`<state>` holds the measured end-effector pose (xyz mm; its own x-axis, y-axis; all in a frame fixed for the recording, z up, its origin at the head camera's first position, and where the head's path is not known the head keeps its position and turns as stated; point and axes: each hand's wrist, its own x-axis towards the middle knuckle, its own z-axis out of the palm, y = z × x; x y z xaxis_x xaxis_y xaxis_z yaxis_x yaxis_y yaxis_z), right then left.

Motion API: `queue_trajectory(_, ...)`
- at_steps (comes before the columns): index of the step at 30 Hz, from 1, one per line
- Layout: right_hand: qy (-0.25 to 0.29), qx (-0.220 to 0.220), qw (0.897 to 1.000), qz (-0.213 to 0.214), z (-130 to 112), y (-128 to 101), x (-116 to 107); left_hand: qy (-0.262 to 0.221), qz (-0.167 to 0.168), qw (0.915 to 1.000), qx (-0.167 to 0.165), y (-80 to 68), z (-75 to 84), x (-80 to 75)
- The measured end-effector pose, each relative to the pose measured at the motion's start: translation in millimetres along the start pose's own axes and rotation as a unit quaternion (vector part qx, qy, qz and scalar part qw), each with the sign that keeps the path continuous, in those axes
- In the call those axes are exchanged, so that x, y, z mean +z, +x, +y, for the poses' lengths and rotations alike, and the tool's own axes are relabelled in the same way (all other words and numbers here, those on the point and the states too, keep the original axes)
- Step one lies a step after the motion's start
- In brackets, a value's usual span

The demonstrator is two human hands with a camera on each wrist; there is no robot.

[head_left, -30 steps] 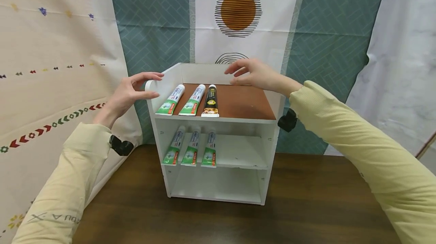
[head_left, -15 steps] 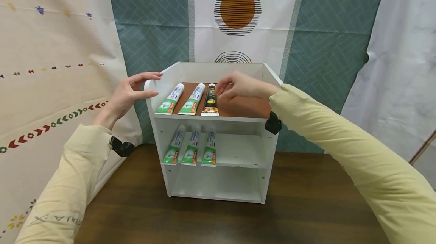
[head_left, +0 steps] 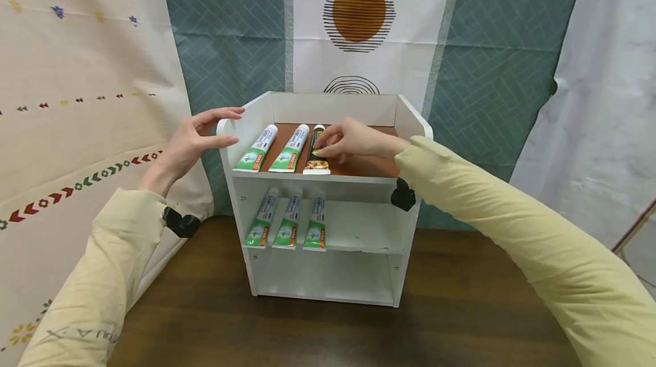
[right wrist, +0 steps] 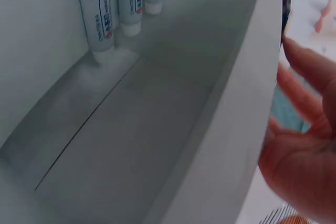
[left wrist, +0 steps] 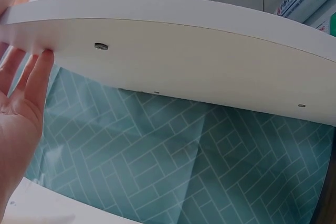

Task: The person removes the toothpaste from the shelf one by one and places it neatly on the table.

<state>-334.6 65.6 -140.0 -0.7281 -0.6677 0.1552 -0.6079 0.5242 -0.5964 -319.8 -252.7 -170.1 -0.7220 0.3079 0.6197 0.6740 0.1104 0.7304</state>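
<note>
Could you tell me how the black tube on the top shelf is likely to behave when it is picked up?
The black tube lies flat beside two green-and-white tubes, so it probably won't roll. It looks like a soft, flat-ended tube, likely light and slightly squashy. The right hand touches its middle, and its glossy skin may be a little slippery.

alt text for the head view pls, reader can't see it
A right hand pinches a black tube on the top tier of a white shelf unit, beside two green-and-white tubes. The left hand rests on the unit's left wall; three more tubes lie on the middle shelf.
</note>
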Motion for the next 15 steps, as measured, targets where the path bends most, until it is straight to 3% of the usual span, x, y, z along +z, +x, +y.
queue_trajectory(5, 0.027, 0.067, 0.997, 0.018, -14, 3, 8, -0.003, 0.003, 1.0000, 0.000, -0.6, 1.8, -0.3)
queue_trajectory(10, 0.070, 0.145, 0.986, 0.041, -25, 8, 11, -0.006, 0.000, 1.0000, 0.001, -0.5, 1.7, -0.2)
queue_trajectory(15, 0.123, 0.173, 0.976, 0.040, -23, 10, 10, -0.012, 0.002, 0.9999, 0.001, 0.1, -1.8, 2.1)
